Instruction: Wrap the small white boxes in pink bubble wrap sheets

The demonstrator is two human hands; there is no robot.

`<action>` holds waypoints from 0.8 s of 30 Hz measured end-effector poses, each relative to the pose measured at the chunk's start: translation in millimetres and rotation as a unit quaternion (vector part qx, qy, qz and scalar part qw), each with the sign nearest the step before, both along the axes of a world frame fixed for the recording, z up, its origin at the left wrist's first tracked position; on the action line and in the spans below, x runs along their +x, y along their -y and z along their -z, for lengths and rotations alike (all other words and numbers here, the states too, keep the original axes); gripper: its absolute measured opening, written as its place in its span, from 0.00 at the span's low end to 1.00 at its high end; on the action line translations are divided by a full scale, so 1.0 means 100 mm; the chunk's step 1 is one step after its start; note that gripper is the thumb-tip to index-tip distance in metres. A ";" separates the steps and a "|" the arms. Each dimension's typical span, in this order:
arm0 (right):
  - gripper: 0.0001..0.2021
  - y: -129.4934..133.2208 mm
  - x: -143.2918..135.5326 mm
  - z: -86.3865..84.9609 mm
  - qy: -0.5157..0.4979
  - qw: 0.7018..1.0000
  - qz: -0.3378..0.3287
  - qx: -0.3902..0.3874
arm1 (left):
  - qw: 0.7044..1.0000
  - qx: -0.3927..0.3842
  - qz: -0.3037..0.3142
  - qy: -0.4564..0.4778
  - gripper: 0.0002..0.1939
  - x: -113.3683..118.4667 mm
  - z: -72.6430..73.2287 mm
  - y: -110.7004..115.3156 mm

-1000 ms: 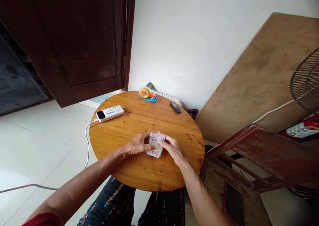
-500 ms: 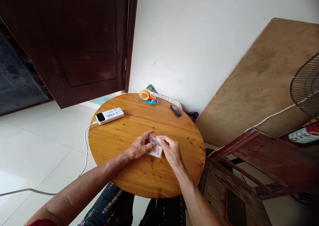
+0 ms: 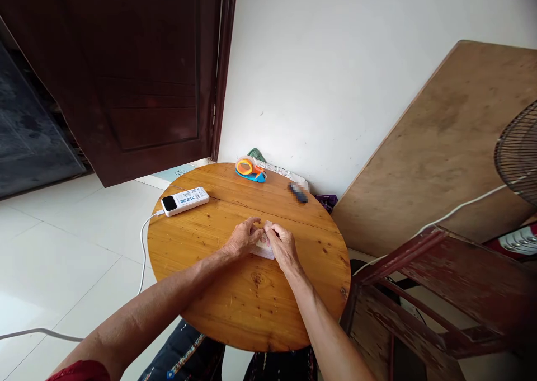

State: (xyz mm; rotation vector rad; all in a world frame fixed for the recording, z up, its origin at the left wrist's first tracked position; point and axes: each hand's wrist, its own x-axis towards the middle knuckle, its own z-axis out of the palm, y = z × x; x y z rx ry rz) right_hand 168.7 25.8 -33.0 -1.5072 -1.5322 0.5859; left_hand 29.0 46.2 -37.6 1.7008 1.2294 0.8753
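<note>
A small white packet with red print [image 3: 264, 252], in thin clear plastic, lies on the round wooden table [image 3: 247, 308]. My left hand [image 3: 244, 237] grips its left side, thumb across the top and fingers curled behind. From the right, my right hand [image 3: 283, 244] pinches the plastic at the packet's far edge between thumb and forefinger. Both hands cover much of the packet, so its full shape is hidden.
A white power bank-like device [image 3: 185, 201] with a cable sits at the table's left. An orange and blue tape dispenser [image 3: 250, 170] and a dark blurred object [image 3: 297, 193] lie toward the back. A wooden chair [image 3: 419, 291] stands at right.
Both hands and the packet have shifted slightly away from me across the table. My fingers now cover more of the packet's print. The view has tilted a little.
</note>
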 end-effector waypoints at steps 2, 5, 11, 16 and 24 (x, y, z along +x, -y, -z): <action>0.21 -0.04 0.01 0.01 -0.001 1.000 -0.008 -0.002 | 1.000 0.007 -0.006 0.004 0.21 0.00 0.02 -0.01; 0.20 -0.05 0.03 0.06 -0.011 1.000 -0.009 0.001 | 1.000 0.006 0.004 0.031 0.21 -0.02 0.08 0.01; 0.20 0.00 0.01 0.07 -0.040 0.999 -0.019 0.027 | 0.996 0.050 0.003 0.076 0.25 -0.13 0.15 0.10; 0.18 0.02 0.00 0.04 -0.025 0.998 -0.015 0.051 | 0.996 0.061 0.009 0.057 0.12 -0.17 0.14 0.11; 0.10 0.10 0.10 -0.05 -0.051 0.992 -0.067 0.091 | 0.997 0.036 0.000 0.065 0.09 -0.15 0.10 0.11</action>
